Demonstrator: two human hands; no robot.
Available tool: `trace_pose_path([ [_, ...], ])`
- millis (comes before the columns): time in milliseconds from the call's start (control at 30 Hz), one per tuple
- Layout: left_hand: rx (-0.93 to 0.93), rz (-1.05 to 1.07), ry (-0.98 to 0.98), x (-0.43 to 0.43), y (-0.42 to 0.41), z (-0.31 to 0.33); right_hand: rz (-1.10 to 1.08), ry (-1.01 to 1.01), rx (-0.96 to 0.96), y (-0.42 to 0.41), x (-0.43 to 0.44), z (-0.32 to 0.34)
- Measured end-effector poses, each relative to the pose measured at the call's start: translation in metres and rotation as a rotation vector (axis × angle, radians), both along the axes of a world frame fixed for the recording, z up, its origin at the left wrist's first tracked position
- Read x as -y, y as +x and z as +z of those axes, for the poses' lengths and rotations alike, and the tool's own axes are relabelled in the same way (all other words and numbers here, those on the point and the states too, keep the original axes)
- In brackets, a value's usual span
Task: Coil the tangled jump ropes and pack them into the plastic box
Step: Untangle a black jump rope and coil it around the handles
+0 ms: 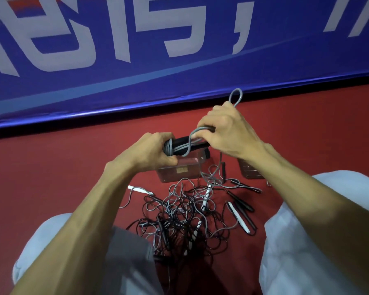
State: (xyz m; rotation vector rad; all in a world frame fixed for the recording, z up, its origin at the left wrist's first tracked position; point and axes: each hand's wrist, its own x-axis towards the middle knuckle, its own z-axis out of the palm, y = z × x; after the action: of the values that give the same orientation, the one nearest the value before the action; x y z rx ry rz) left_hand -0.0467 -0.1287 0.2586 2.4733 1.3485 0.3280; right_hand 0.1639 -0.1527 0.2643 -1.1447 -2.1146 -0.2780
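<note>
My left hand [158, 152] grips one end of a pair of black jump-rope handles [184, 143] with grey cord wound round them. My right hand [224, 126] holds the other end and pinches the grey cord [237, 96], which sticks up as a loop above my fingers and trails down to the pile. A tangled heap of grey and black ropes [185, 216] with black and white handles lies on the red floor between my knees. The clear plastic box [179, 171] stands just beyond the heap, below my hands, partly hidden by them.
A blue padded banner [136, 60] with white lettering runs along the far side of the red floor. The box's clear lid [249, 170] lies to the right of the box, partly under my right forearm. Loose black and white handles [241, 216] lie right of the heap.
</note>
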Motion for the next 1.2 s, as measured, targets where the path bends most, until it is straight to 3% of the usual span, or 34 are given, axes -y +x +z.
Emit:
trace_pose_path([
  [100, 0.016, -0.087, -0.038, 0.008, 0.005, 0.0, -0.07, 0.069, -0.084, 0.001, -0.006, -0.003],
  [233, 0.076, -0.126, -0.164, 0.019, 0.014, -0.006, -0.055, 0.015, -0.023, 0.005, -0.01, -0.003],
  [333, 0.088, -0.143, -0.092, 0.02, 0.015, -0.006, -0.036, -0.034, 0.005, 0.008, -0.011, -0.003],
  [467, 0.206, -0.163, -0.042, 0.022, 0.008, 0.003, -0.046, -0.109, -0.116, 0.015, -0.018, -0.004],
  [567, 0.284, -0.159, -0.139, 0.025, 0.004, 0.01, 0.035, -0.363, -0.257, 0.011, -0.021, -0.002],
  [633, 0.447, -0.158, -0.309, 0.028, 0.001, 0.014, 0.104, -0.638, -0.384, 0.005, -0.021, -0.001],
  [700, 0.608, -0.13, -0.4, 0.03, 0.0, 0.017, 0.314, -0.877, -0.485, 0.006, -0.021, -0.005],
  [767, 0.753, -0.049, -0.399, 0.029, 0.004, 0.018, 0.398, -0.93, -0.468, 0.0, -0.018, -0.01],
  [800, 0.83, -0.001, -0.398, 0.028, 0.007, 0.019, 0.311, -0.999, -0.441, 0.001, -0.016, -0.014],
  [867, 0.995, 0.094, -0.429, 0.024, 0.012, 0.021, 0.163, -0.893, -0.575, -0.003, -0.018, -0.02],
  [933, 1.119, 0.17, -0.453, 0.021, 0.014, 0.021, 0.261, -0.97, -0.654, -0.011, -0.01, -0.015],
  [1000, 1.153, 0.217, -0.433, 0.018, 0.014, 0.021, 0.326, -1.093, -0.69, -0.013, -0.006, -0.015],
  [1200, 1.037, 0.382, -0.302, 0.005, 0.008, 0.009, 0.295, -1.204, -0.466, -0.013, -0.001, -0.019],
])
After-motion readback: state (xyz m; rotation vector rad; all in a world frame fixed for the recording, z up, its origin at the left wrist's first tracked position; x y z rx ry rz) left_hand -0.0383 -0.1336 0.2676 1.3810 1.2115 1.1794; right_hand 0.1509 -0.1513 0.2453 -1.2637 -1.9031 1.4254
